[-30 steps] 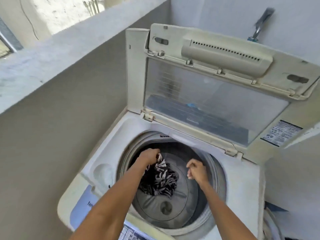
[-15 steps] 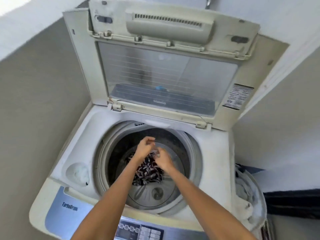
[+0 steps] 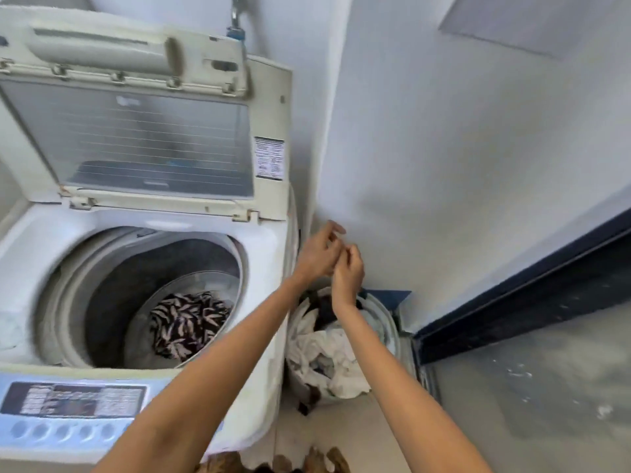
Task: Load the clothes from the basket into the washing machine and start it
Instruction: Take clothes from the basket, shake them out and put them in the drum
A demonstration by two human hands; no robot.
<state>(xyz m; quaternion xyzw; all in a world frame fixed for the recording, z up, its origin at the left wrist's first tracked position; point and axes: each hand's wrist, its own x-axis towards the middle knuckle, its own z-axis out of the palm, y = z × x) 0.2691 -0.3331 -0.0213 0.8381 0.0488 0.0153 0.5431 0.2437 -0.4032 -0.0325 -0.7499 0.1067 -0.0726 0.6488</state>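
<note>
Nearest the camera, the control panel (image 3: 76,402) of the top-loading washing machine (image 3: 269,254) is sitting along the front edge, and nothing shows it has been set going, so starting the wash is still to come. Just beyond it, the drum (image 3: 112,285) is lying open and holding a single dark garment with a pale leaf print (image 3: 189,324), bunched on the drum floor; I judge the loading to be barely begun.

To the right of the machine, on the floor, the laundry basket (image 3: 389,322) is standing close against the cabinet and is still carrying a heap of white clothes (image 3: 333,356) with some darker pieces near its far rim. Most of the load is waiting there.

Above the basket, both arms are reaching out. The left hand (image 3: 316,256) and right hand (image 3: 348,273) are hovering together, touching or nearly so, fingers loosely curled; neither grip appears to be holding any cloth, though blur is hiding the fingertips.

Farthest back, the lid (image 3: 143,131) is standing upright against the wall.
</note>
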